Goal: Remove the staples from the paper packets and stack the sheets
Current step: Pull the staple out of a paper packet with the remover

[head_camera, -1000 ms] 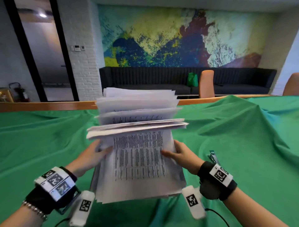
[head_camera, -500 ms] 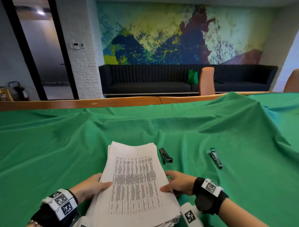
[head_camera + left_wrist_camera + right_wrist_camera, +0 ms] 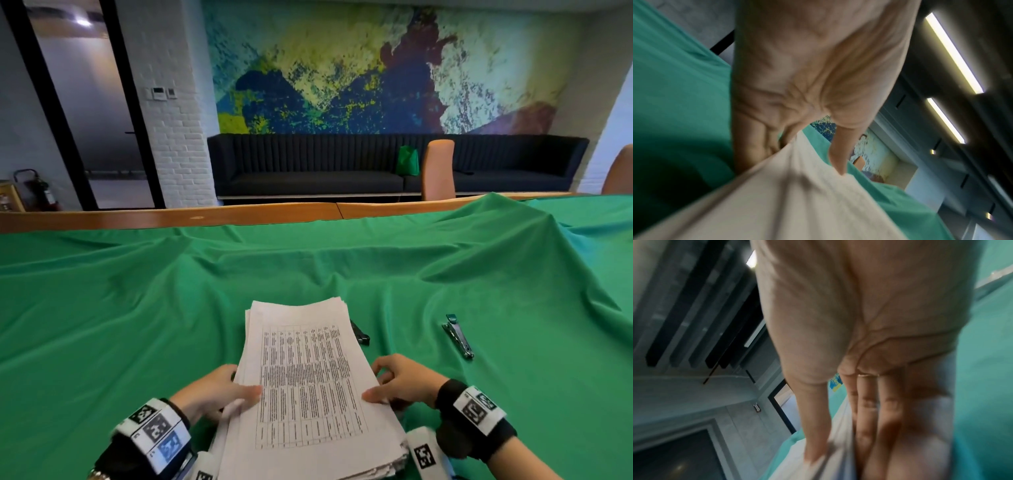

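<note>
A thick stack of printed paper sheets lies on the green cloth in front of me. My left hand grips its left edge, thumb on top and fingers under the sheets. My right hand grips the right edge the same way, thumb pressed on the top sheet. A dark stapler-like tool lies half hidden behind the stack's far right corner. A metal staple remover lies on the cloth further right.
The green cloth covers the table in loose folds, rising in a hump at the far right. The wooden table edge runs behind it. Two orange chair backs and a dark sofa stand beyond.
The stack, held up on edge a second ago, has come down flat onto the cloth. It slid slightly right, partly covering the dark tool. Both hands keep their hold.
</note>
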The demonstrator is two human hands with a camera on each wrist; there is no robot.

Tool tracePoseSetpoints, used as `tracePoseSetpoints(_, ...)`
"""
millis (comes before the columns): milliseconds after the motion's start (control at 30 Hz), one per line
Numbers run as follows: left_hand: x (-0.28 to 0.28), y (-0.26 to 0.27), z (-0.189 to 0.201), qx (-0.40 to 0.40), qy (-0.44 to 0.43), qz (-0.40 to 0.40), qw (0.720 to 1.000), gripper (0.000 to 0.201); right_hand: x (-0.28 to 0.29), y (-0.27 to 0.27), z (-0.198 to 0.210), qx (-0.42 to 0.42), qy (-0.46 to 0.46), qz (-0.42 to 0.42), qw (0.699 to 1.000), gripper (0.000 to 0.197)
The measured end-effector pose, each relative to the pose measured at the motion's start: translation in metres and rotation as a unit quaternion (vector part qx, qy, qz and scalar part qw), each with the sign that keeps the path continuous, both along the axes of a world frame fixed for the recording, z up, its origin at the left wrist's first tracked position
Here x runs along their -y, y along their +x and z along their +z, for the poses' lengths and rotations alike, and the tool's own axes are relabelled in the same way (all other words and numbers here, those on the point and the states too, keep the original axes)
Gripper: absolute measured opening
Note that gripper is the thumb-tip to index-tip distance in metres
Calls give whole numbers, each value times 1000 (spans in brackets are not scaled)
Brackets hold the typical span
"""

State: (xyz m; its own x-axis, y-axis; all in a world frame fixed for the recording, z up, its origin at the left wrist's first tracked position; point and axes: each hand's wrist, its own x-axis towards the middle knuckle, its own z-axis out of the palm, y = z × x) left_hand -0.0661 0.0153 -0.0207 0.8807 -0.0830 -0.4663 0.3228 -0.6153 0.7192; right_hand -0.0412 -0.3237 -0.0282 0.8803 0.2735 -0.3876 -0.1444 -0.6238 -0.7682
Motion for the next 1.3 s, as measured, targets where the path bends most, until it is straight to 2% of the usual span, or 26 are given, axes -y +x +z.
tracePoseSetpoints(100, -6, 12, 6, 37, 45, 61, 996, 81, 7, 8, 1, 15, 5, -53, 998, 39)
tracePoseSetpoints(133, -8, 18, 9, 50, 65, 68, 994, 85, 9, 14, 3, 32, -1, -76, 997, 36)
tracePoseSetpoints(200, -8, 29, 14, 52, 80, 59, 994, 79, 13, 31, 7, 97, -47, -114, 988, 27)
tracePoseSetpoints(300, 1, 40, 21, 38, 106, 18, 993, 54, 11, 62, 12, 178, -106, -141, 968, 19)
tracePoseSetpoints(367, 5, 46, 20, 34, 134, -3, 990, 43, -1, 78, 13, 164, -146, -109, 969, 22)
tracePoseSetpoints(467, 10, 52, 17, 30, 150, -15, 988, 37, -21, 99, 11, 149, -211, -70, 963, 35)
tracePoseSetpoints(533, 11, 55, 13, 23, 148, -18, 989, 34, -25, 109, 12, 140, -226, -59, 962, 35)
tracePoseSetpoints(733, 8, 55, -3, 20, 189, -3, 982, 63, -11, 120, 15, 92, -268, -25, 959, 26)
tracePoseSetpoints(900, 13, 51, -6, 34, 197, 2, 980, 75, -21, 121, 8, 118, -344, -35, 931, 33)
tracePoseSetpoints(967, 13, 48, -6, 47, 196, 3, 979, 78, -24, 124, 7, 135, -361, -54, 921, 41)
tracePoseSetpoints(1033, 14, 44, -6, 51, 182, 5, 982, 81, -21, 130, 8, 149, -350, -103, 919, 39)
tracePoseSetpoints(1167, 13, 39, -4, 59, 154, 0, 986, 82, -5, 139, 11, 156, -263, -223, 926, 37)
tracePoseSetpoints(1233, 14, 39, 0, 64, 152, 3, 986, 83, 0, 143, 10, 165, -202, -241, 935, 32)
tracePoseSetpoints(1300, 14, 42, 2, 63, 143, 15, 988, 77, -1, 143, 7, 158, -91, -249, 951, 26)
